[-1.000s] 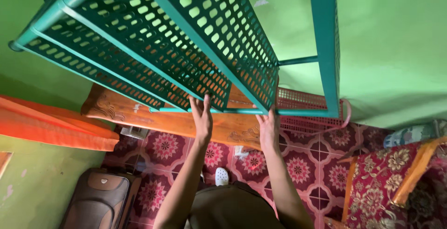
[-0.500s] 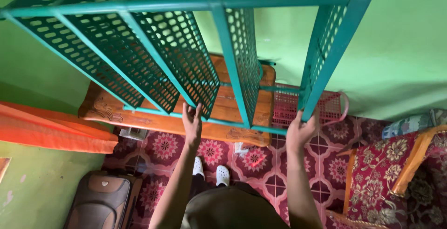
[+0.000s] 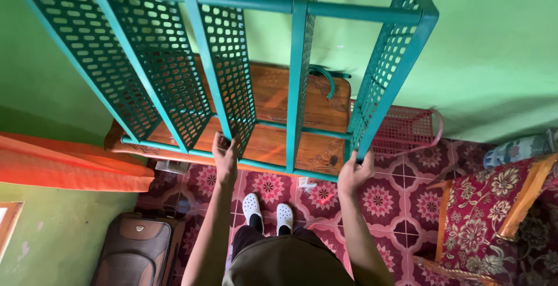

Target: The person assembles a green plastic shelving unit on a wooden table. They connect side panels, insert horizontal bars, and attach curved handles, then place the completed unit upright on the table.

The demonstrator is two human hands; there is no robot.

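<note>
Gripping the teal perforated shelf rack [image 3: 232, 77] by its lower rail, the left hand [image 3: 225, 157] and right hand [image 3: 353, 172] have fingers clamped on the frame, spaced wide to balance it. It fills the upper frame, above a wooden tabletop [image 3: 279, 123] at centre.
</note>
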